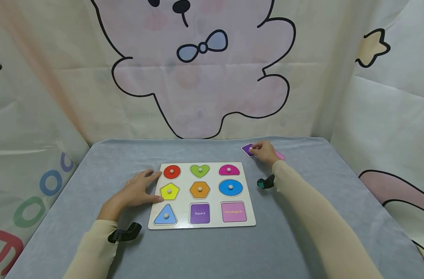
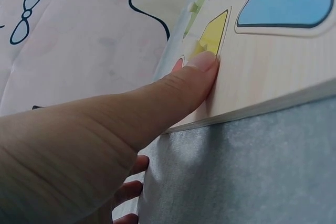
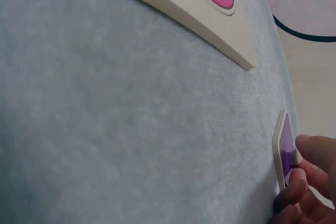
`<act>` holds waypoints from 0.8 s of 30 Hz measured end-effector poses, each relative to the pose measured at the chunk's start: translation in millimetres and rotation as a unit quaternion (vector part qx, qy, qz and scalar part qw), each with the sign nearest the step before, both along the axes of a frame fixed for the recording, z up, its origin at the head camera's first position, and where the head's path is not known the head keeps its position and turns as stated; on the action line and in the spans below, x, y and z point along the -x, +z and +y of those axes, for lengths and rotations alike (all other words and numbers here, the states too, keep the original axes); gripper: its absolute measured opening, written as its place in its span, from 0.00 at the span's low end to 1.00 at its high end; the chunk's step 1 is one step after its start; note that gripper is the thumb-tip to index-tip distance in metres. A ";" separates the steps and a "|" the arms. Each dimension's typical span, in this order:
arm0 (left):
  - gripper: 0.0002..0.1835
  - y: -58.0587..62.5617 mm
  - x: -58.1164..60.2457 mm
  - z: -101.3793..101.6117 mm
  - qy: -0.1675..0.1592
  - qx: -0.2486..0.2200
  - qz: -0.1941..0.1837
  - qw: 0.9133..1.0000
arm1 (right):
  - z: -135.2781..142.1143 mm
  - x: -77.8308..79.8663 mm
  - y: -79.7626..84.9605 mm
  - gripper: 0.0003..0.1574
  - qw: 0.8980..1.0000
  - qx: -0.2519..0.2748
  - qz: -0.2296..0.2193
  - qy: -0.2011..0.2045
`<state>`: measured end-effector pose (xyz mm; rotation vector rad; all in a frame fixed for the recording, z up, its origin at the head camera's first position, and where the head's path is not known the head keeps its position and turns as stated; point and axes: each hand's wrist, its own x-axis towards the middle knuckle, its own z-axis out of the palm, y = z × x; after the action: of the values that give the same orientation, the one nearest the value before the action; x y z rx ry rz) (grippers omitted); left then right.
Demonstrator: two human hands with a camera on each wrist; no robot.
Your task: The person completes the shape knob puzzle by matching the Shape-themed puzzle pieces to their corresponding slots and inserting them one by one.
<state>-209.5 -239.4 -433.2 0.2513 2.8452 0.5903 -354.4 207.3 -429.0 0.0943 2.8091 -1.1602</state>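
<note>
A white wooden puzzle board lies on the table, with knobbed shapes in most of its recesses. The recesses printed "Square" and "Rectangular" hold no piece. My left hand rests at the board's left edge, thumb on top by the yellow pentagon, the other fingers spread. Beyond the board's far right corner, my right hand pinches the knob of a purple square piece, which sits at the cloth. A pink rectangle piece lies just right of that hand, partly hidden by it.
Grey-blue cloth covers the table. A printed curtain hangs behind the table's far edge, with more fabric at both sides. Each wrist wears a dark strap, the left strap near the board's lower left.
</note>
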 end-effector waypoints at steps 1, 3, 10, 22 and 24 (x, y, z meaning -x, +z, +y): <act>0.54 -0.3 0.3 0.1 0.000 -0.001 0.001 1.000 | 0.5 0.6 -0.3 0.23 1.000 -0.001 0.001 -0.002; 0.54 0.0 0.1 0.7 -0.002 0.000 0.002 1.000 | 0.6 2.0 -1.0 0.22 1.000 -0.002 0.001 -0.007; 0.54 2.3 -1.8 2.1 0.000 -0.001 0.000 1.000 | -2.4 5.5 -3.0 0.16 0.999 0.015 -0.014 -0.032; 0.55 1.3 -1.1 1.2 0.002 0.000 -0.002 1.000 | -8.6 5.9 -3.0 0.16 0.995 0.038 -0.018 -0.085; 0.55 1.2 -0.9 0.8 0.004 -0.001 -0.003 1.000 | -9.3 4.9 -2.6 0.16 0.996 0.042 -0.015 -0.083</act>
<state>-208.6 -238.7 -432.0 0.2394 2.8419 0.5933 -359.3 198.0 -431.5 0.3424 2.7659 -1.2966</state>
